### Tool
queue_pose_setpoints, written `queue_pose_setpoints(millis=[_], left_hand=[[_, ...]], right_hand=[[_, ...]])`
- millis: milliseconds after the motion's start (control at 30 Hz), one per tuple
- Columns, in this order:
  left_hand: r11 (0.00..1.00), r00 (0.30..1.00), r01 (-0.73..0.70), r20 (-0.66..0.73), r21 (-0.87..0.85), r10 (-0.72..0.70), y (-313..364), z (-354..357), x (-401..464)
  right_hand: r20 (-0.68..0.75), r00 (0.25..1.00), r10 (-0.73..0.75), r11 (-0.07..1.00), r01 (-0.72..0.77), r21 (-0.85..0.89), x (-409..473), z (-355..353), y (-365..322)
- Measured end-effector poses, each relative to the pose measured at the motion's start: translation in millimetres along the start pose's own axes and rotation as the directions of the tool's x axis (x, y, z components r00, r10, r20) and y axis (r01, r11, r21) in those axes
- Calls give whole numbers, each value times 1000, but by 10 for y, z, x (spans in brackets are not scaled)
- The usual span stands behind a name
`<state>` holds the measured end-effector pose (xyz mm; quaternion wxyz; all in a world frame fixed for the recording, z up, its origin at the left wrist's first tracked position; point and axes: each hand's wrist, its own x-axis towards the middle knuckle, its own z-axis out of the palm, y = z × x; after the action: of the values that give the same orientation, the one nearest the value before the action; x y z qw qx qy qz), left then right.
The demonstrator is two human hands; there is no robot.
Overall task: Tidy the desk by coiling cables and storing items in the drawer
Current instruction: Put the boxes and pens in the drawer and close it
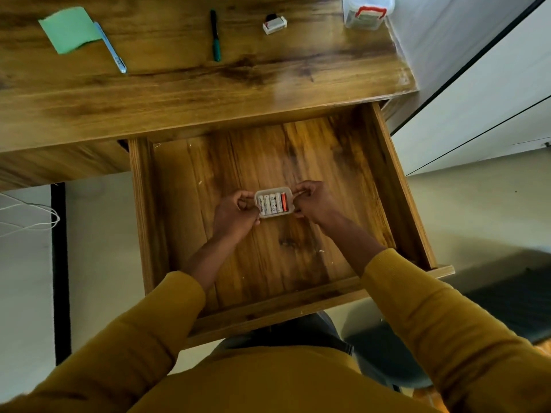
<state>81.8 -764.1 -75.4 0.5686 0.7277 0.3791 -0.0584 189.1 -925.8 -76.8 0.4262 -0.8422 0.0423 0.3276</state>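
Note:
The wooden drawer (396, 186) is pulled open below the desk top (179, 93). Over the middle of its floor sits a small clear battery case (273, 203) with several white batteries and one red one inside. My left hand (235, 214) grips the case's left end and my right hand (313, 201) grips its right end. I cannot tell whether the case rests on the drawer floor or is held just above it. Apart from the case, the drawer holds nothing I can see.
On the desk top lie a green paper (70, 29), a light blue pen (111, 50), a dark green marker (215, 35), a small white and black device (275, 24) and a clear lidded tub with red clips (366, 11). White cables (32, 216) hang at the left.

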Motion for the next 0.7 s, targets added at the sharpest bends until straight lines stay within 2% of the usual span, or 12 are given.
queue_pose_setpoints(millis=[433,700], left_hand=[[994,997,50,-54,-96,-56,61,64,292],[994,995,74,-61,-81,-79,12,81,340]], right_hand=[[7,1000,9,999,-9,-42,231,31,-270],[44,999,30,998,-28,-53,302,26,-268]])
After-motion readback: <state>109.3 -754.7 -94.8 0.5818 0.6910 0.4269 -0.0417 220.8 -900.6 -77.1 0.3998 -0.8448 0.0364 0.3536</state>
